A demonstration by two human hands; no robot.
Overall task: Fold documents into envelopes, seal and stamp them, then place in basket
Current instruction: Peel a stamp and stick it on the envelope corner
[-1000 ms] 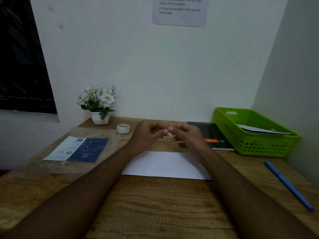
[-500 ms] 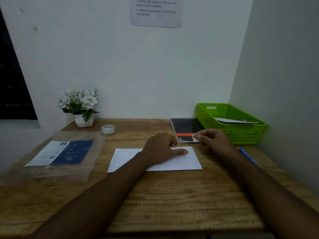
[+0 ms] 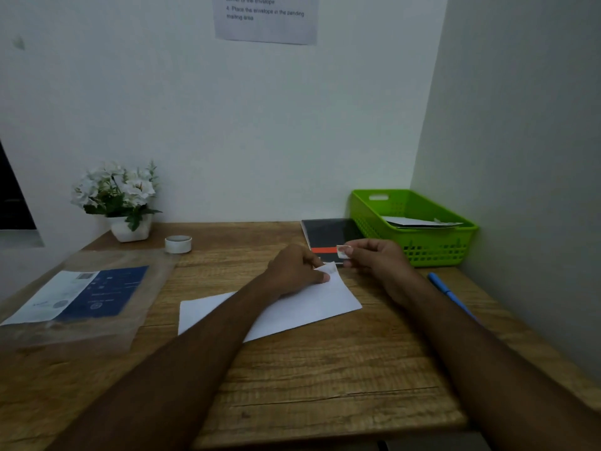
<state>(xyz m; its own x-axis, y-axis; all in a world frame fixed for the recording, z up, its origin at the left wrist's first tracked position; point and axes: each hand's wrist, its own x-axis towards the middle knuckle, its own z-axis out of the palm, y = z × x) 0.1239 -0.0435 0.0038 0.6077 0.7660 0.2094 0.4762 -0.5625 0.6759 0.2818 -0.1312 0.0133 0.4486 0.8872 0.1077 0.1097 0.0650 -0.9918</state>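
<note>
the flat white paper envelope (image 3: 309, 309) lay on the wooden table (image 3: 325, 369) in front of the person, its far right corner lifted off the wood. it looked light and thin, stiff enough to keep a crease yet easy to bend or to skid across the grain. a hold at that corner, with the rest lying on the table, seemed the sound way to steady it. the small pale stamp (image 3: 342, 251) looked lighter yet, a flimsy scrap likely to curl or cling to skin, and best taken by its edge. the left hand (image 3: 297, 271) had its fingers curled close at the raised corner, thumb on top, pinching the paper. the right hand (image 3: 377, 258) hovered just beside it, thumb and forefinger closed on the stamp, the other fingers loosely bent. the green plastic basket (image 3: 432, 252), with papers in it, stood near on the right.
</note>
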